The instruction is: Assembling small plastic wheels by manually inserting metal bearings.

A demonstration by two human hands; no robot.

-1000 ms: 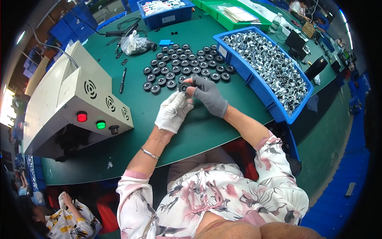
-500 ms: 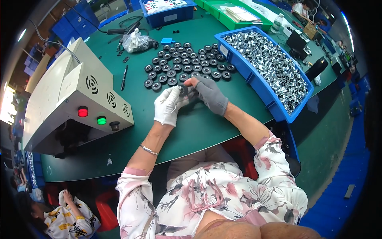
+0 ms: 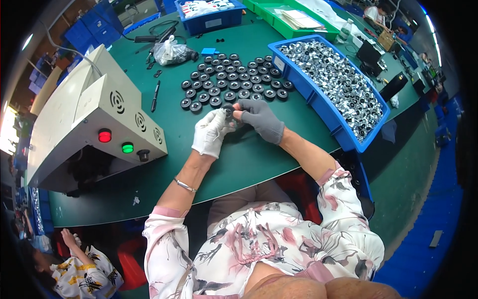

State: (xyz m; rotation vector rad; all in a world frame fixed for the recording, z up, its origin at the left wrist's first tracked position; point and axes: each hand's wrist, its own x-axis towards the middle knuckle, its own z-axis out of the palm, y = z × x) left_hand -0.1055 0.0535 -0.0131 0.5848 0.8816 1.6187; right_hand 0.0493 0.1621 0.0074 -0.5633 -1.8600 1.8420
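Between my two hands, above the near side of the green table, is a small black wheel (image 3: 229, 112). My left hand (image 3: 210, 132), in a white glove, pinches it from the left. My right hand (image 3: 260, 119) wears a grey glove with bare fingertips, and its thumb and forefinger grip the wheel's right edge. The lower fingers of both hands are partly hidden. Just beyond my hands, several black wheels (image 3: 232, 76) with shiny centres lie flat in loose rows. To their right stands a long blue bin (image 3: 332, 127) heaped with small silvery metal parts (image 3: 331, 79).
A beige machine (image 3: 94, 114) with red and green buttons stands at the left. Beyond the wheels lie a black pen (image 3: 156, 96), a plastic bag (image 3: 170, 52) and a small blue block (image 3: 209, 51). Blue (image 3: 211, 23) and green (image 3: 294, 30) trays stand farther back. A co-worker (image 3: 82, 269) sits lower left.
My right thumb and forefinger have shifted slightly on the wheel, which stays between both hands. At the lower left, the co-worker's arm has moved.
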